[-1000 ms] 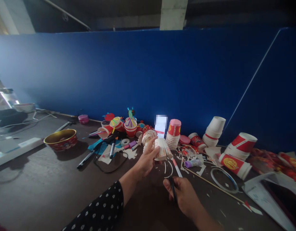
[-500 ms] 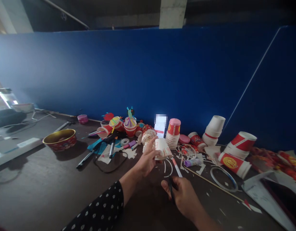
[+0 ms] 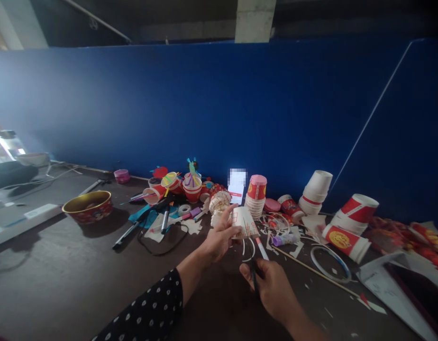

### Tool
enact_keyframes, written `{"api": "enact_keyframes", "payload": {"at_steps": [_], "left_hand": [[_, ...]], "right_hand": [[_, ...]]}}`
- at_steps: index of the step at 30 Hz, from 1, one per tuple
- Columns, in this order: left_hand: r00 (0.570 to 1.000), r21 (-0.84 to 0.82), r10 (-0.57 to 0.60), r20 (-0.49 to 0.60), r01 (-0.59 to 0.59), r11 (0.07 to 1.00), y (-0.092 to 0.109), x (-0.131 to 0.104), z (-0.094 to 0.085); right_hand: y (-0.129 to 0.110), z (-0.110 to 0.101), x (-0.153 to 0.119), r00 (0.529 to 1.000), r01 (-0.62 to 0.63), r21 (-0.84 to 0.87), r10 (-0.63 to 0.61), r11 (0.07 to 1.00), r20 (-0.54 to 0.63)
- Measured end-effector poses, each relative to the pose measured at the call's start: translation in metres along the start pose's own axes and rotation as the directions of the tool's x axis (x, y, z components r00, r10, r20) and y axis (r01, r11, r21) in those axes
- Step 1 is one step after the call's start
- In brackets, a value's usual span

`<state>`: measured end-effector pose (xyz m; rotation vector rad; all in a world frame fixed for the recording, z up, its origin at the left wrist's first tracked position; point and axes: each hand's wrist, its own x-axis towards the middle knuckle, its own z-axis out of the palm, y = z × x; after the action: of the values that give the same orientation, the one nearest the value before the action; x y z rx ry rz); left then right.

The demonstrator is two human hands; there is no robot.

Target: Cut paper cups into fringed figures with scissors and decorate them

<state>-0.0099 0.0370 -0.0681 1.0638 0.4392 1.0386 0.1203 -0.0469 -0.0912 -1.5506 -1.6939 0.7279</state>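
My left hand is closed around a white paper cup with red print, turned with its wide mouth downward. Dark slits run up the cup's side from the rim. Black-handled scissors are gripped in my right hand, just below and to the right of the cup. Their blades are hard to make out against the dark table, and I see them apart from the cup. A white and orange pen lies just behind my right hand.
A lit phone leans at the back by a cup stack. More paper cups stand right. Decorated cups, markers and paper scraps lie left of centre, near a gold-lined bowl. A thin stick crosses the right side.
My left hand has shifted the cup slightly right and turned it, so the slits in its side now show more plainly. The right hand with the scissors has barely moved.
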Motion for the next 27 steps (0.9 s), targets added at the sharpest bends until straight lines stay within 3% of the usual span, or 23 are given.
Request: {"api": "enact_keyframes", "payload": {"at_steps": [27], "left_hand": [[1.0, 0.043, -0.004, -0.004, 0.004, 0.999, 0.0045, -0.0021, 0.0043]], "right_hand": [[-0.0033, -0.0012, 0.0004, 0.997, -0.072, 0.054, 0.07, 0.996, 0.04]]}}
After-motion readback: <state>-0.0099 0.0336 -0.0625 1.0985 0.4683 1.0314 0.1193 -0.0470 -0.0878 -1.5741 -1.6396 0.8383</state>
